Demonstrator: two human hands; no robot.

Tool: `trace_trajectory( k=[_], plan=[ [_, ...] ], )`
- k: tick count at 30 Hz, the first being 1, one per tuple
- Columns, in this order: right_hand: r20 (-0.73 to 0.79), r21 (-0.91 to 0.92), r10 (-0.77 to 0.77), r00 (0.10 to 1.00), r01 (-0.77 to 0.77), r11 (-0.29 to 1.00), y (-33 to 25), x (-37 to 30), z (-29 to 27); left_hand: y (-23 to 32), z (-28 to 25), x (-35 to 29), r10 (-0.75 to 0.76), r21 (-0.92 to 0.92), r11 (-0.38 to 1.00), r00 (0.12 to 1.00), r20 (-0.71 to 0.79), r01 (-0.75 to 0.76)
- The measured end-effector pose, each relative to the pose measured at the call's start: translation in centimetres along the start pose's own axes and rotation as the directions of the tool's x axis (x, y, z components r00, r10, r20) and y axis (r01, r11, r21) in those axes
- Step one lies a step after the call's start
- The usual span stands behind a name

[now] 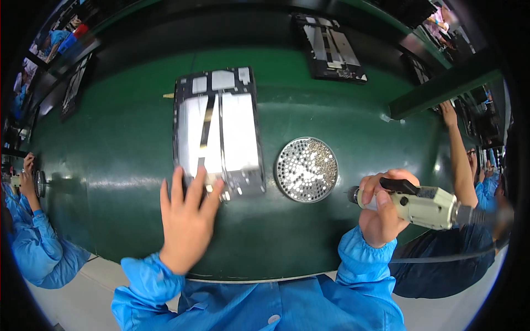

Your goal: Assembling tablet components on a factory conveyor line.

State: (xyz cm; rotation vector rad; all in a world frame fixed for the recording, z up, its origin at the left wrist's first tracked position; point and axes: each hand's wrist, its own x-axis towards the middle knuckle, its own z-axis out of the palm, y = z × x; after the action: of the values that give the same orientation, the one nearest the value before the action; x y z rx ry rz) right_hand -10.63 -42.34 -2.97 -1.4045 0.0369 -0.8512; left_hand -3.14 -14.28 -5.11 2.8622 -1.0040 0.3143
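The belt (110,154) under my hands is green and glossy, throwing back soft light. The panel (218,132) in the middle of the frame is dark metal with shiny silver plates. The round dish (306,169) looks like perforated bright metal. My driver (425,205) is matt beige plastic. My sleeves (149,281) are smooth blue cloth.

Bright blue work smock, elastic gathered cuffs at both wrists, what looks like 1 front button, bare left hand (186,220), bare right hand (381,207)
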Motion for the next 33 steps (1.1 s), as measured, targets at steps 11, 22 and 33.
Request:
trace_trajectory(
  k=[11,22,33],
  plan=[
    [-0.019,0.175,0.099,0.995,-0.094,0.98,0.8,1.0,-0.3,-11.5,6.7,19.9,0.037,-0.11,0.992,0.987,-0.155,-0.055],
    [-0.012,0.025,0.166,0.986,-0.166,0.986,2.2,1.6,-1.4,2.6,10.3,29.3,0.32,-0.367,0.846,0.919,-0.23,-0.387],
    [-0.092,-0.174,0.204,0.975,-0.217,0.961,2.7,1.1,-1.1,5.7,11.6,32.4,0.239,0.035,0.971,0.951,-0.197,-0.237]
  ],
)
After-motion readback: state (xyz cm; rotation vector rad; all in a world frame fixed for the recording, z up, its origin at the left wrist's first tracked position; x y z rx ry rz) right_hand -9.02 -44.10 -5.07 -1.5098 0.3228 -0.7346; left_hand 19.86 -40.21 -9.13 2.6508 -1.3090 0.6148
